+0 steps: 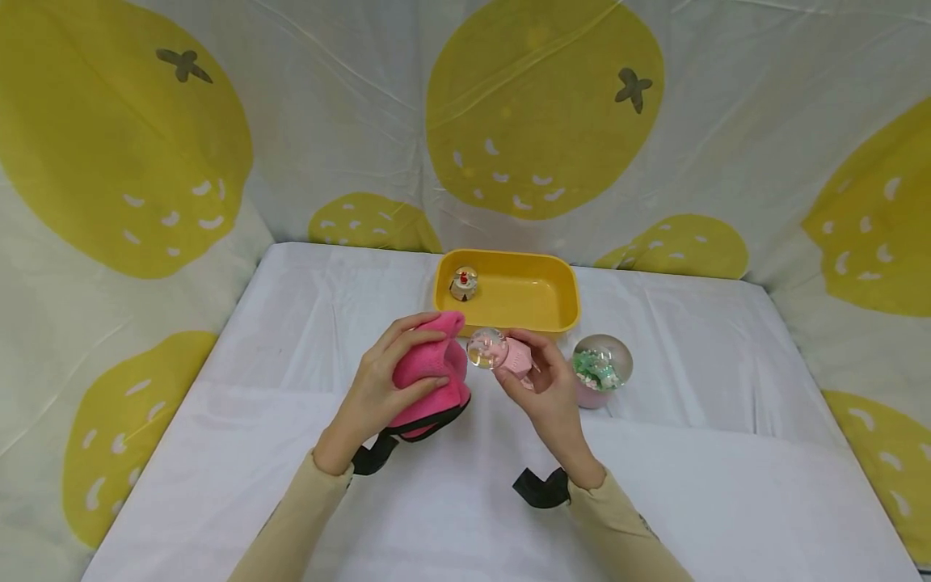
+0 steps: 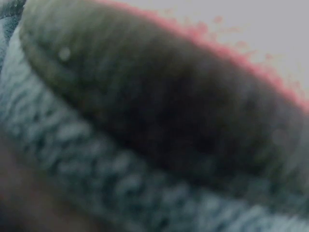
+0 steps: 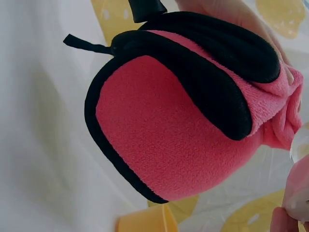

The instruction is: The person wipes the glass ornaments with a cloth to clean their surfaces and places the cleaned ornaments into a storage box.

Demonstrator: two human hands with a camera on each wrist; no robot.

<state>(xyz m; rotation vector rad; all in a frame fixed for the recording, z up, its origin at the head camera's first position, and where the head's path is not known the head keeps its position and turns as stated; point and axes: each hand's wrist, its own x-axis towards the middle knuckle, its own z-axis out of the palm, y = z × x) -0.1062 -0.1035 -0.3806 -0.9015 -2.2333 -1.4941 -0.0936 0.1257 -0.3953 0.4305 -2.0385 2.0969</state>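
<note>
A folded pink cloth with black edging is gripped in my left hand, fingers over its top and thumb across the near side. Just to its right, my right hand holds a small snow globe by its pink base, the clear ball turned toward the cloth. In the right wrist view the cloth fills the middle, with a hanging loop at its corner; the globe's pink base shows at the right edge. The left wrist view is a blurred close-up of cloth.
Behind the hands stands a yellow tray with a small snow globe at its left end. A larger snow globe with green inside and a pink base stands right of my right hand. A white cloth covers the table.
</note>
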